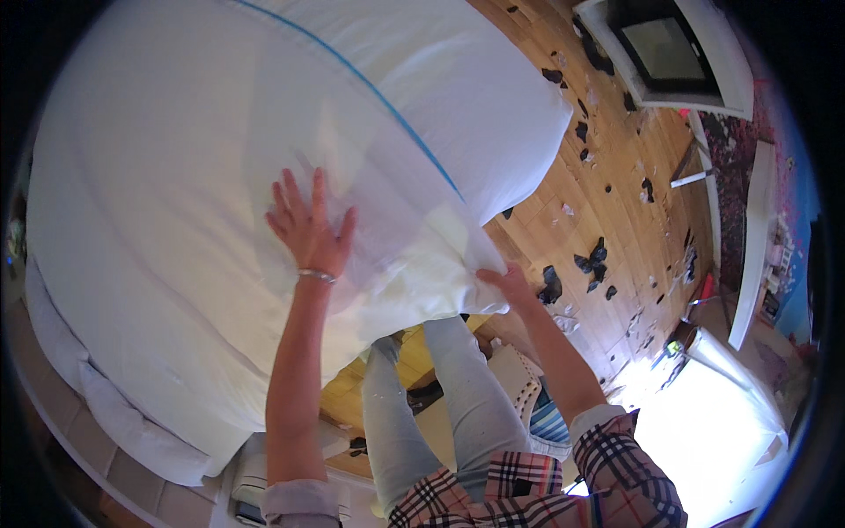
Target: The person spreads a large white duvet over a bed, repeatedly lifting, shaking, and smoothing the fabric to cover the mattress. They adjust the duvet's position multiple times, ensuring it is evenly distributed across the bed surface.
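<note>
A large white bed cover (165, 218) with a thin blue line (389, 109) across it spreads over the bed before me. My left hand (312, 231) is over the cover, palm down with the fingers apart; whether it presses on the cloth I cannot tell. At the bed's near right edge my right hand (511, 284) grips a gathered edge of the white cover, thumb on top. Beyond the blue line lies another stretch of white bedding (488, 112), whose corner hangs over the floor.
Black scraps (594, 264) litter the wooden floor (554, 198). Pillows (132, 422) lie along the padded headboard (132, 468) at left. A white cabinet with a dark opening (667, 53) stands at upper right. A brightly lit white surface (706, 429) is at lower right. A box (515, 383) stands near my legs.
</note>
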A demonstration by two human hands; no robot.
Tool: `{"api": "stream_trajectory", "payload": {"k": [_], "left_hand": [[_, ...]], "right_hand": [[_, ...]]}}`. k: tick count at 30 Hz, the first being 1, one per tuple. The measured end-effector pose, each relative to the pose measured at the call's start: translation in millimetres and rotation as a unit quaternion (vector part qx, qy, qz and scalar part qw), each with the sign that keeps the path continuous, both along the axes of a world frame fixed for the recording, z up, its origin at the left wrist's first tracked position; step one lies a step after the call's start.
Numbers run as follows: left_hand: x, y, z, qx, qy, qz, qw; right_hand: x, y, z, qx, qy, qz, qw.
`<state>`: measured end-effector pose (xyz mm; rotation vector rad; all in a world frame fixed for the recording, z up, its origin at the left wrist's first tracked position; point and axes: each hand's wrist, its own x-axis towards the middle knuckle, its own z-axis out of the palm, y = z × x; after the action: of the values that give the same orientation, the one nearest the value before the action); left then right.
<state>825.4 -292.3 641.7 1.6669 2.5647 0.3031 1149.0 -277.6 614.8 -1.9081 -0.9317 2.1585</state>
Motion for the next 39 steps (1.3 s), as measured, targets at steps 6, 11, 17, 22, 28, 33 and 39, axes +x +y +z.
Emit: {"api": "stream_trajectory", "payload": {"k": [6, 11, 17, 22, 28, 33, 39], "left_hand": [[31.8, 35.4, -2.0, -0.078, 0.007, 0.042, 0.996], [65.7, 38.5, -7.2, -0.064, -0.004, -0.034, 0.997], [145.1, 20.2, -17.8, -0.203, -0.058, -0.079, 0.974], [167.5, -18.5, 1.2, -0.197, -0.166, -0.211, 0.943], [148.1, -38.7, 1.7, -0.150, -0.319, -0.152, 0.923], [141.7, -39.8, 3.0, -0.239, -0.321, -0.195, 0.896], [118.6, -89.4, 23.5, -0.193, -0.332, -0.135, 0.914]], "right_hand": [[-10.9, -2.5, -21.2, 0.050, -0.034, 0.039, 0.997], [-24.8, 3.9, -57.1, 0.108, -0.061, 0.043, 0.991], [-33.5, -9.6, -83.3, 0.220, -0.125, 0.071, 0.965], [-8.9, -7.3, -67.5, 0.134, -0.045, 0.087, 0.986], [0.4, 2.4, -39.0, 0.116, 0.013, 0.066, 0.991], [-11.4, 18.8, -22.4, 0.231, 0.012, 0.156, 0.960], [4.7, 46.6, 0.5, 0.012, 0.084, 0.054, 0.995]]}}
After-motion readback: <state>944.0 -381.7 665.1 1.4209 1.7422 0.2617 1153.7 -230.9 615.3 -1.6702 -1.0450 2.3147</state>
